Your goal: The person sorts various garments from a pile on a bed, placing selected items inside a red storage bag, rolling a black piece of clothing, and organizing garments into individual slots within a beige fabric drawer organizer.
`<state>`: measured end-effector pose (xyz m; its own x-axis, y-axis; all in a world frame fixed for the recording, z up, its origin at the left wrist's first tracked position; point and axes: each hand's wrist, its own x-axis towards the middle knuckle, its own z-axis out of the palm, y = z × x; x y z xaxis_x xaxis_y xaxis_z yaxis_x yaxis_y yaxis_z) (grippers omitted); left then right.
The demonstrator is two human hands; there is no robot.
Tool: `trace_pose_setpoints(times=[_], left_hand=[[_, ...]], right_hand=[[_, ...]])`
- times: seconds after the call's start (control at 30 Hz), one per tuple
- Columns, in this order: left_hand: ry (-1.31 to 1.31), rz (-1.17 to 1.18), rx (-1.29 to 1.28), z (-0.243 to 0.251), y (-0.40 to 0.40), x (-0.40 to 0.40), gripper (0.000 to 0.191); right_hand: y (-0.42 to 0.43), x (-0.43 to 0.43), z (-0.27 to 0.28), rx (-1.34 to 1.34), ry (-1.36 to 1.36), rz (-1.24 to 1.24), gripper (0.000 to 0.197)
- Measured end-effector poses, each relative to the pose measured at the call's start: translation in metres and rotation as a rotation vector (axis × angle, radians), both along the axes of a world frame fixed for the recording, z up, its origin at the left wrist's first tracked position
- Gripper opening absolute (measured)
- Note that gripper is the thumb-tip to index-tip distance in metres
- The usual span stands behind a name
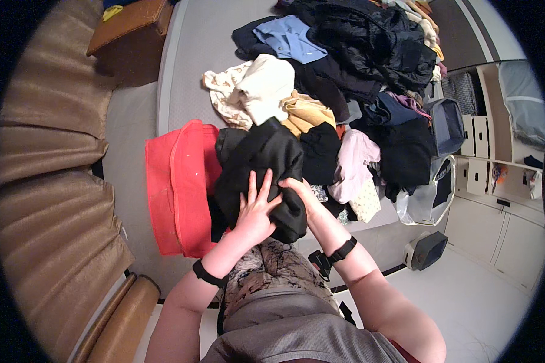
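A black garment [263,154] with a smooth sheen lies bunched before me, its left side next to a red fabric storage bag [175,190]. My left hand [255,215] rests on the garment with its fingers spread. On the garment's right edge, my right hand [302,193] pinches a fold, thumb on top; its other fingers are mostly hidden. Just beyond are a cream garment [268,84] and a folded yellow garment [309,113]. Another black cloth [320,152] and a pale pink garment [352,165] lie to the right.
A large pile of dark clothes [368,41] covers the far part of the bed [200,41], with a light blue garment [290,38] on it. At right stand a grey fabric bin [447,127], a clear plastic bag [420,206] and a cabinet [472,227]. Brown curtains [50,149] hang at left.
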<state>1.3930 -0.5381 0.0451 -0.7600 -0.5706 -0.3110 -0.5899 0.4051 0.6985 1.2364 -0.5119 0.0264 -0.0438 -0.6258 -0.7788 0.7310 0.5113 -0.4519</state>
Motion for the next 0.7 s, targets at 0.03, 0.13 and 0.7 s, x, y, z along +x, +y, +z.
trace_pose_setpoints(times=[0.03, 0.13, 0.7], left_hand=[[0.007, -0.032, 0.05, 0.0, -0.005, 0.001, 0.058], [0.098, -0.138, 0.129, -0.01, -0.021, 0.014, 0.061], [-0.578, 0.732, -0.498, -0.19, -0.066, 0.145, 0.066]], right_hand=[[0.004, -0.002, -0.01, 0.066, -0.013, 0.006, 0.03], [0.013, 0.0, -0.023, 0.073, 0.017, 0.002, 0.036], [-0.036, 0.081, -0.052, -0.221, 0.682, -0.02, 0.029]])
